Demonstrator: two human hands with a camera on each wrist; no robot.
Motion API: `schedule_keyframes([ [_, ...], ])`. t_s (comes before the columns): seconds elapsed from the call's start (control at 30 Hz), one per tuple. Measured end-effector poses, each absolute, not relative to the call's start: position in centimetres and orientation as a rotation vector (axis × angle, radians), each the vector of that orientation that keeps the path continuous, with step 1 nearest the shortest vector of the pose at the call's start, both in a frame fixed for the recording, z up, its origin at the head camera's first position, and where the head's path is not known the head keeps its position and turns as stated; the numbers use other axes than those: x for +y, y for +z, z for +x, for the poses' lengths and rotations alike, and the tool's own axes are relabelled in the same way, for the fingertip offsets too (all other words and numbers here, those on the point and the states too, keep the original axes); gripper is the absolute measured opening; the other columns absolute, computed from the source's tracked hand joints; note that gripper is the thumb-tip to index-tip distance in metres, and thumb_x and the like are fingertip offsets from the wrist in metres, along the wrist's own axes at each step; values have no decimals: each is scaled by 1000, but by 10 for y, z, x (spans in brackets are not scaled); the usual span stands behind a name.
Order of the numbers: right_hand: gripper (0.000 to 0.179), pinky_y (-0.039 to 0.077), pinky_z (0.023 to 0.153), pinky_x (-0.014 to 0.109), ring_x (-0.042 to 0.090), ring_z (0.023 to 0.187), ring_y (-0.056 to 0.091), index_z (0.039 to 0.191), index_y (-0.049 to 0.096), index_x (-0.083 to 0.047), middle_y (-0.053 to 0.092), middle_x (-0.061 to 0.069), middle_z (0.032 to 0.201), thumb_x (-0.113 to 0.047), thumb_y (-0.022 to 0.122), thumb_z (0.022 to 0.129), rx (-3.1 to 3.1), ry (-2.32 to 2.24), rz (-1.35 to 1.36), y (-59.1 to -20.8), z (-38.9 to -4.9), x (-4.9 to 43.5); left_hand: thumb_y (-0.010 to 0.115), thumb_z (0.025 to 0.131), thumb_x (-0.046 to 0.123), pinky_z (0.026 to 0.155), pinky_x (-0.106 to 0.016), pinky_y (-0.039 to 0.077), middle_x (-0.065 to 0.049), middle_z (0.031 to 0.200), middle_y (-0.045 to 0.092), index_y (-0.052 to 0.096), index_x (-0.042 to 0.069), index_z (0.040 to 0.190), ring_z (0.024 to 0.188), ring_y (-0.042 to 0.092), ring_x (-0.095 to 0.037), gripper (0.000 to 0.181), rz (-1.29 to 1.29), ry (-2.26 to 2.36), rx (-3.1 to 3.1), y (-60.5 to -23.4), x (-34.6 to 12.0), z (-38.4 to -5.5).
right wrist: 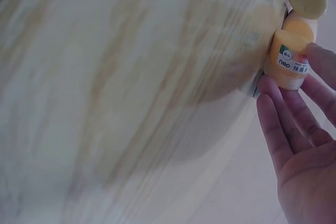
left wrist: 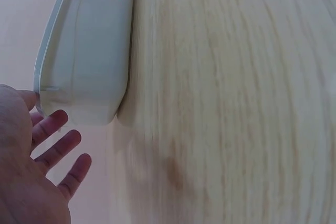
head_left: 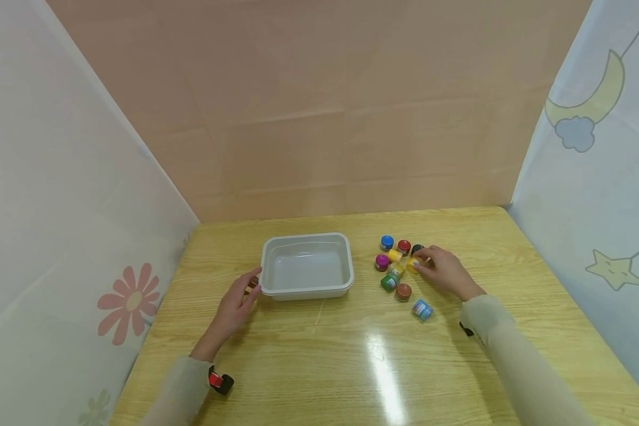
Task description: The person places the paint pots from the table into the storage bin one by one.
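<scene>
My left hand [head_left: 236,302] is at the front left corner of a white plastic tray [head_left: 306,294]. In the left wrist view, the thumb meets the tray's rim [left wrist: 41,72] and the other fingers are loosely spread beneath it. At the right, my right hand [head_left: 444,271] pinches a small yellow paint jar [right wrist: 289,59] between thumb and fingers, its printed label showing. Close around that jar stand a black-lidded jar [head_left: 418,249], a red one [head_left: 403,247] and an ochre one [head_left: 397,270]. Another yellow jar [head_left: 395,255] lies tipped on its side.
More paint jars sit in the same cluster: blue [head_left: 387,242], purple [head_left: 381,262], green [head_left: 390,282] and brown [head_left: 403,291]. A light blue jar [head_left: 422,310] lies on its side nearer me. The wooden table [head_left: 319,361] has cloth-covered walls behind and at both sides.
</scene>
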State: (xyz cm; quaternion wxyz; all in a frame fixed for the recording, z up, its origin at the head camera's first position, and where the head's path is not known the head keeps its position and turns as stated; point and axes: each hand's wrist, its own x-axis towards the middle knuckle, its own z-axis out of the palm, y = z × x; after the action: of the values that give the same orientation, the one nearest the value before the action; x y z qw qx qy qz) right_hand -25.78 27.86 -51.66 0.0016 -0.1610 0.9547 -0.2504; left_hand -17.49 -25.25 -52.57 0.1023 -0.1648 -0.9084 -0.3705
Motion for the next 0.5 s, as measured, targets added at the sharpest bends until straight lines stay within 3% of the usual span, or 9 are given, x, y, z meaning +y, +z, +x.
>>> schedule_keyframes([
  [0.5, 36, 57, 85, 50, 26, 93, 67, 126, 68, -1, 69, 11, 103, -21, 74, 97, 2933, -847, -491, -516, -260, 280, 57, 108, 21, 93, -49, 53, -9, 123, 64, 47, 10, 154, 114, 59, -23, 48, -487, -1161, -2675, -525, -248, -175],
])
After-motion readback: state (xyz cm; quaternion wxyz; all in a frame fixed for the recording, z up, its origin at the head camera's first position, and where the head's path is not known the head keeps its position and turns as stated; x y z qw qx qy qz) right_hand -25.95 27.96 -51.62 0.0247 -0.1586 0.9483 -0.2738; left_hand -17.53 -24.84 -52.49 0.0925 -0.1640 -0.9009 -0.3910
